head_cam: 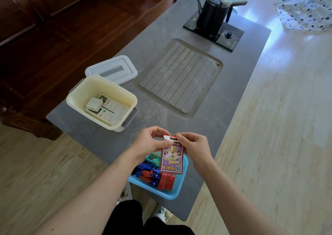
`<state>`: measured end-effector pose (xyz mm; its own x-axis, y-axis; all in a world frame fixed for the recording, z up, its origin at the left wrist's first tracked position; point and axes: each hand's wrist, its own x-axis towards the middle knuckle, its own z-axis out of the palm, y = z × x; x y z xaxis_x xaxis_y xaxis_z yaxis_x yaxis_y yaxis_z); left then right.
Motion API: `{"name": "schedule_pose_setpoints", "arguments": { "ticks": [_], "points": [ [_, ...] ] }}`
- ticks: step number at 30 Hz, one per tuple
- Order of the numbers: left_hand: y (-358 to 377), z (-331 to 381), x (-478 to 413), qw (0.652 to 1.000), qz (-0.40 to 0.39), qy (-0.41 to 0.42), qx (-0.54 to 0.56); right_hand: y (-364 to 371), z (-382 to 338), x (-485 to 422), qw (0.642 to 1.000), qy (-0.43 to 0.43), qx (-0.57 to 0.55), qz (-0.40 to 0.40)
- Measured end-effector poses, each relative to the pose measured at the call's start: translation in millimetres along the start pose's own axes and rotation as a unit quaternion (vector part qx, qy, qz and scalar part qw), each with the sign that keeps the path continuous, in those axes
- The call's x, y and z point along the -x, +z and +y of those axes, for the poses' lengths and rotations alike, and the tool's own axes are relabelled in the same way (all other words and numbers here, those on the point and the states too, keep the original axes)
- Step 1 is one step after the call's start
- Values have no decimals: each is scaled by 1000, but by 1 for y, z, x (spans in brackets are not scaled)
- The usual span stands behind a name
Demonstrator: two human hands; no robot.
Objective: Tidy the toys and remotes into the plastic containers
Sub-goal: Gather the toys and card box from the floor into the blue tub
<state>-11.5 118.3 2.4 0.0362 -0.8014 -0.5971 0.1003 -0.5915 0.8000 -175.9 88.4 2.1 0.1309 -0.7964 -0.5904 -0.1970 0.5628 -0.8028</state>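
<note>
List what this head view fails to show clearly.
Head view:
Toys in the blue tray: partly behind the card box and left hand.
Card box print: too small to read.
Remotes in the cream bin: partly under a white block.
Spotted cloth: cut off by the right edge.

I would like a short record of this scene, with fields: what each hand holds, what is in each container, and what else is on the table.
left hand: pinches the card box at its upper left edge
right hand: pinches its top right corner
card box: upright, above the blue container
blue container: red, blue and green toys inside
cream container: remotes inside, uncovered
lid: on the table, behind the cream container
also on table: black kettle
</note>
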Motion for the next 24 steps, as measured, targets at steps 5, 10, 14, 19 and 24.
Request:
{"name": "schedule_pose_setpoints", "arguments": {
  "ticks": [5, 10, 14, 19, 24],
  "points": [
    [-1, 0, 2, 1000, -1, 9, -4, 2, -1, 1, 1000, 2, -15, 11],
    [-1, -1, 1, 1000, 4, 7, -5, 2, -2, 1, 1000, 0, -7, 14],
    [0, -1, 0, 1000, 4, 12, -9, 1, -2, 0, 1000, -10, 15, 18],
    [3, -3, -1, 1000, 9, 22, -12, 1, 0, -3, 997, -34, 67, 35],
    [2, -8, -5, 999, 42, 26, 3, -3, -1, -3, 998, -10, 59, 1]
  ]
}}
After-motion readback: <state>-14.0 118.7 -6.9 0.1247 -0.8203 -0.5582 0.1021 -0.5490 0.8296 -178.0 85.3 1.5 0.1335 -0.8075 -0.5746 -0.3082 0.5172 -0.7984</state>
